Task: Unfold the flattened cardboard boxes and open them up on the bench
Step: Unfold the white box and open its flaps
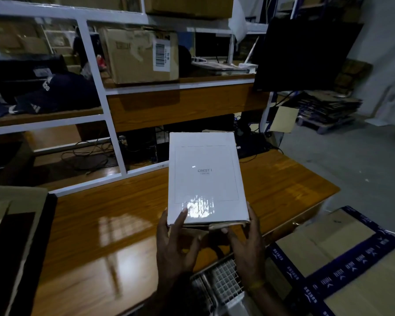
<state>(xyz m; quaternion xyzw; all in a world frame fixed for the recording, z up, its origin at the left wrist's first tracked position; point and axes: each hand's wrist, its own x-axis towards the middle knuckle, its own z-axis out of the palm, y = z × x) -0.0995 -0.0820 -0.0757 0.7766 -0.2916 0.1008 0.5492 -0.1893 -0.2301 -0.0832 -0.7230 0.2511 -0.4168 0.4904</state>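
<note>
A: Start with the hands. What are they doing?

B: Both are up at the near edge of a white box (205, 176). The left hand (177, 245) has its thumb laid on the glossy top near the lower left corner, with the other fingers curled beneath, so it holds that corner. The right hand (246, 245) takes the lower right corner, with its thumb up along the side edge and fingers curled under the bottom.

A: So the box is in the air?

B: Its near end is lifted between the two hands. The far end reaches out over the wooden bench (114, 226), and I cannot tell whether it touches the wood. It looks flat and thin, with brown cardboard showing along the near edge under the white face.

A: Any marking on it?

B: A faint printed rectangle with "CREST I" in the middle.

A: And around them?

B: Below the hands sits a white wire basket (224, 279). To the right lies a brown carton with blue printed tape (342, 265). Beyond the bench stands a white-framed shelf (94, 65) carrying a brown carton with a barcode label (139, 54), and a dark monitor (306, 53) stands at the right.
</note>
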